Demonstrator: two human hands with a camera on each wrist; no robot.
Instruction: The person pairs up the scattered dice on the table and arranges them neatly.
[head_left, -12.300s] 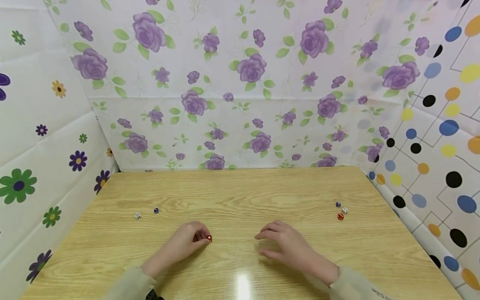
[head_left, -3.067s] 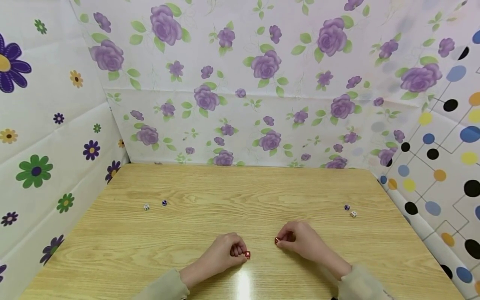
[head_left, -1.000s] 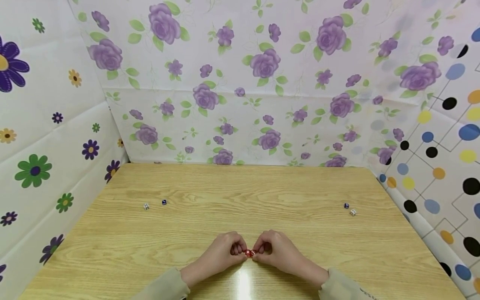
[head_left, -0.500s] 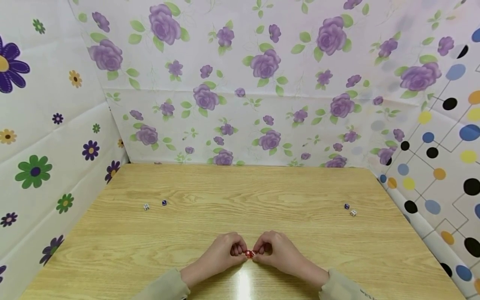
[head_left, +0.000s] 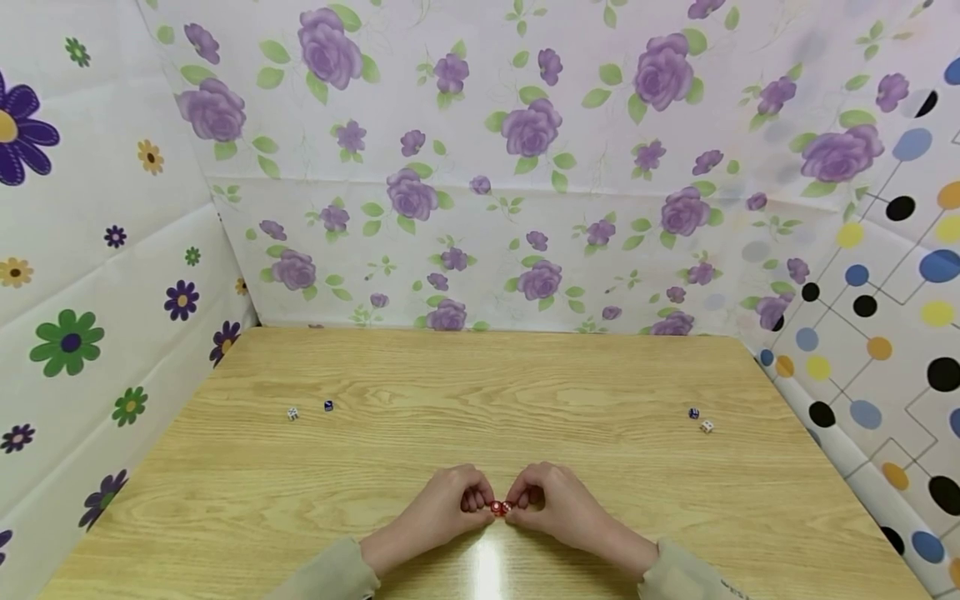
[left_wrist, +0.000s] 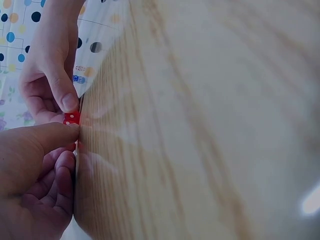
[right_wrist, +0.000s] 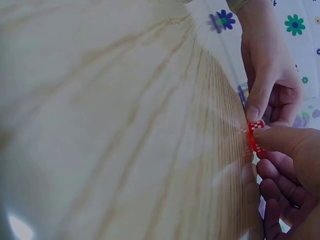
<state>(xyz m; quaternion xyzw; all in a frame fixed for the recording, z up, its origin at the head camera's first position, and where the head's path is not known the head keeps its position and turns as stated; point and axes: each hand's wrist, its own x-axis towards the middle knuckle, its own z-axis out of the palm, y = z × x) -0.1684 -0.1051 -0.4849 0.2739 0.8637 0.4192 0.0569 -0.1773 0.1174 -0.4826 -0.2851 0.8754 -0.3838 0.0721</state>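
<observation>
Two small red dice with white pips sit side by side on the wooden table, low in the middle of the head view. My left hand (head_left: 453,504) pinches the left red die (head_left: 496,507) between thumb and forefinger. From the other side, my right hand (head_left: 551,504) pinches the right red die (head_left: 507,507) the same way. Fingertips of both hands nearly meet around the pair. In the right wrist view the pips of a red die (right_wrist: 256,126) show between the two thumbs; the left wrist view has a red die (left_wrist: 72,117) partly covered by a thumb.
On the left of the table (head_left: 480,375) lie a white die (head_left: 292,413) and a dark blue die (head_left: 328,406). Over on the right are another blue die (head_left: 693,413) and white die (head_left: 707,427). Patterned cloths (head_left: 480,250) enclose the back and sides.
Earlier the right hand was bare and a red die lay by the right-hand dice. It then took that die and brought it left against the other. The last second shows hardly any movement.
</observation>
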